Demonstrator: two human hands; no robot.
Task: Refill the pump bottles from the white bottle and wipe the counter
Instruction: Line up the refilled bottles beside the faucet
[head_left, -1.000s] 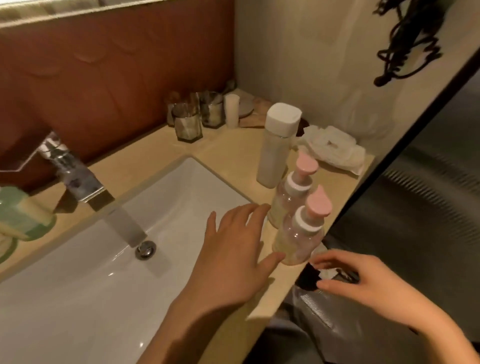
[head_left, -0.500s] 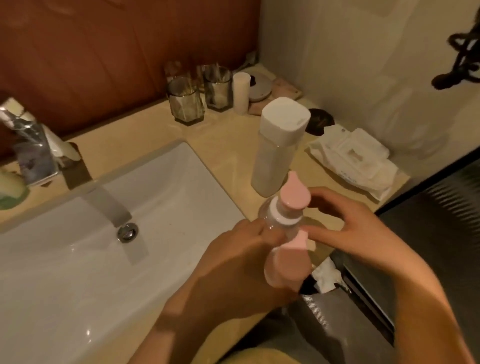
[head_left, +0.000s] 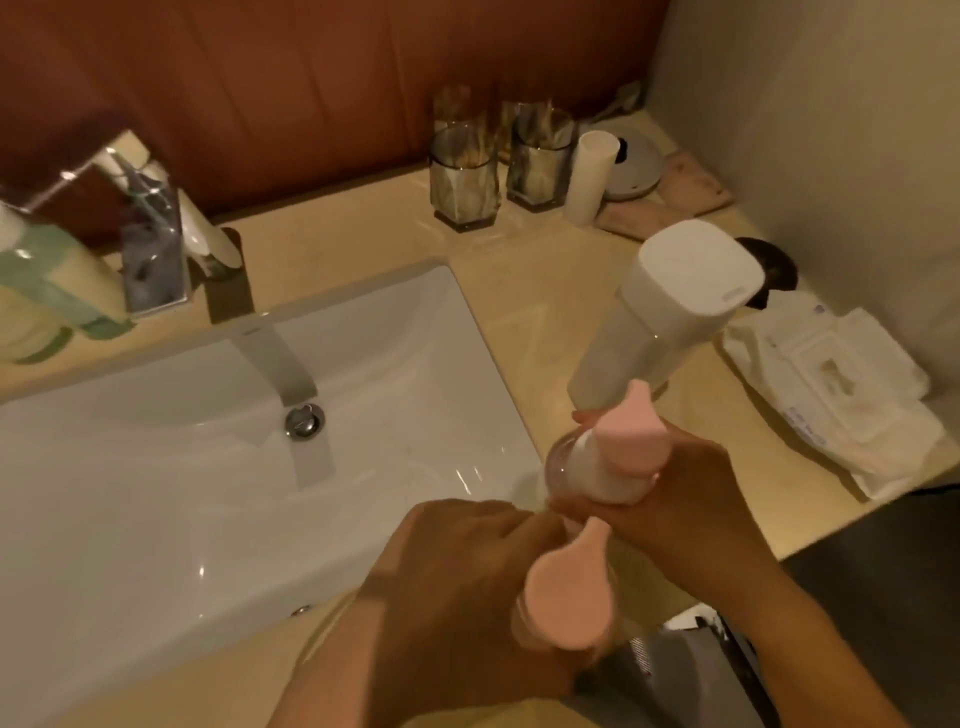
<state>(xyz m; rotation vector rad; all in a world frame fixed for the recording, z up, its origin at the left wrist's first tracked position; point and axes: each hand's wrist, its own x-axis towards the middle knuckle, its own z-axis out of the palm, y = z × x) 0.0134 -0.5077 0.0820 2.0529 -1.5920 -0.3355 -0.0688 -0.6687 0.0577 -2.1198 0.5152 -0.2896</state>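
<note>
Two clear pump bottles with pink tops are in my hands at the counter's front right. My left hand is closed around the nearer pump bottle, whose body is mostly hidden by my fingers. My right hand wraps the farther pump bottle from the right. Just behind them the tall white bottle stands upright on the beige counter, its square cap on. A pack of white wipes lies to the right by the wall.
A white sink with a chrome tap fills the left. Two glass tumblers, a white cup and a round dish stand at the back. A green soap bottle sits far left. The counter edge drops off at the right front.
Both hands have closed on the pump bottles, one each; half a second ago the right hand was only reaching for the farther one. The view has tipped further down over the counter.
</note>
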